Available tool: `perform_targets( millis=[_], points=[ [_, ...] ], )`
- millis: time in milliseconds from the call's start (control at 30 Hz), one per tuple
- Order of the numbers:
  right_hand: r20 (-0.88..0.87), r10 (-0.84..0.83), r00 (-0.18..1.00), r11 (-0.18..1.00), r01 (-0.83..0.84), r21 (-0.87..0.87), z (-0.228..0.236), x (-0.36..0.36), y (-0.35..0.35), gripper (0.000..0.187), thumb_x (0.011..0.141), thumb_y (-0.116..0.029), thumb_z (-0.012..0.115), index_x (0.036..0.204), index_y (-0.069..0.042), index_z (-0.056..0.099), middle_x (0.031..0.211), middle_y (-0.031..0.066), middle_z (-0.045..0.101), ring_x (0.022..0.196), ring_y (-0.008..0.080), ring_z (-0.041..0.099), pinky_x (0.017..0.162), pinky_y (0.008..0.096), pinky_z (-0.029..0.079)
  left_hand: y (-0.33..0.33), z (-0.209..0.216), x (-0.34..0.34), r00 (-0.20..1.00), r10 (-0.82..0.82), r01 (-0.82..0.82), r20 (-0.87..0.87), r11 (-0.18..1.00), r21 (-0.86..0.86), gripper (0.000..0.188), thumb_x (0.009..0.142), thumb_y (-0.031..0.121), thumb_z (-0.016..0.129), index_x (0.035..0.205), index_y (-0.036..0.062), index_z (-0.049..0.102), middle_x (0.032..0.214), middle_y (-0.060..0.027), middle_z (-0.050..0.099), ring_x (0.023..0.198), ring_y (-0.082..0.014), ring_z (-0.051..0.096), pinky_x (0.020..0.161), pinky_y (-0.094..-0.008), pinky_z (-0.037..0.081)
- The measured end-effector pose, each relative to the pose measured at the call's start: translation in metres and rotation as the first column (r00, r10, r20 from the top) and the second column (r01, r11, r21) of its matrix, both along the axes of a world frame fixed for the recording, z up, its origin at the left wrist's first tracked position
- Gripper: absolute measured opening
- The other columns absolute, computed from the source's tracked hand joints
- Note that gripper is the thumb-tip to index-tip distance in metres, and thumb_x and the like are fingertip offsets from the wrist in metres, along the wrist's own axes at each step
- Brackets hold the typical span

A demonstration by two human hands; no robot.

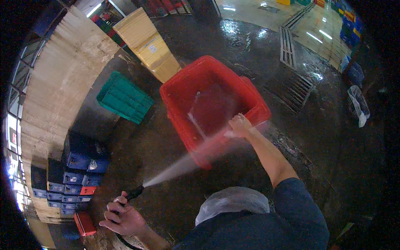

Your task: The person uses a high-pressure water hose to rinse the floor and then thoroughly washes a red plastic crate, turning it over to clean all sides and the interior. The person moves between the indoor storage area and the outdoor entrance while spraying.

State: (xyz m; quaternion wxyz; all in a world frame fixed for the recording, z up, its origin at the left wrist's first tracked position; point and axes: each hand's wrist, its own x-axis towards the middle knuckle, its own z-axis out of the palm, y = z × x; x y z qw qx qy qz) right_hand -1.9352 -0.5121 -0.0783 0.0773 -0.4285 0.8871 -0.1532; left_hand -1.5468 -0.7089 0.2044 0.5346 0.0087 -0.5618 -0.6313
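My left hand (123, 217) grips a black spray nozzle (135, 193), whose black hose (126, 243) runs down below the wrist. A wide white jet of water (168, 171) leaves the nozzle up and to the right. It strikes the near side of a large red plastic tub (180, 121). The tub stands tilted on the wet floor, its open top showing wet inner walls. On the tub's near right rim, my right hand (241, 126) is closed around the edge; some fingers are hidden, and white foam or spray lies by them.
Left of the tub are a green crate (125, 98) and a tall yellowish box (146, 46). Blue bins (79, 166) are stacked along the left wall, near a small red box (84, 223). A metal drain grate (296, 89) lies right of the tub, with a white mesh basket (358, 106) beyond.
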Motion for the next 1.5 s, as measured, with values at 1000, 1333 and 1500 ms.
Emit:
perform_targets(
  millis=[1000, 1333, 1500],
  points=[
    [-0.047, -0.033, 0.998, 0.999, 0.033, 0.004, -0.001, 0.058, -0.017, 0.047, 0.08, -0.051, 0.066, 0.099, -0.008, 0.07, 0.104, 0.0144, 0.066, 0.105, 0.033, 0.059, 0.096, 0.0474, 0.041, -0.048, -0.011, -0.014, 0.99, 0.14, -0.132, 0.015, 0.961, -0.244, 0.058, 0.104, 0.052, 0.016, 0.063, 0.0137, 0.031, 0.071, -0.0077, 0.045, 0.073, -0.0284, 0.05, 0.082, -0.0536, 0.047],
    [-0.151, -0.105, 0.983, 0.939, 0.048, -0.341, -0.052, 0.056, -0.007, 0.024, 0.086, -0.025, 0.062, 0.105, -0.012, 0.068, 0.112, 0.0064, 0.068, 0.116, 0.0303, 0.059, 0.103, 0.0524, 0.038, -0.075, -0.055, -0.051, 0.992, -0.12, 0.122, -0.027, 0.942, 0.311, 0.05, 0.104, 0.047, 0.029, 0.066, 0.0155, 0.037, 0.069, -0.0067, 0.046, 0.074, -0.029, 0.052, 0.083, -0.055, 0.044],
    [-0.115, -0.348, 0.93, 0.876, 0.279, -0.394, -0.068, 0.001, 0.048, 0.016, 0.082, -0.012, 0.06, 0.095, -0.01, 0.069, 0.096, 0.0103, 0.07, 0.103, 0.0336, 0.063, 0.097, 0.0479, 0.045, -0.1, -0.067, -0.054, 0.996, -0.088, 0.091, -0.025, 0.941, 0.327, 0.048, 0.105, 0.047, 0.029, 0.07, 0.0164, 0.041, 0.069, -0.0044, 0.046, 0.081, -0.0301, 0.054, 0.09, -0.054, 0.042]
  ],
)
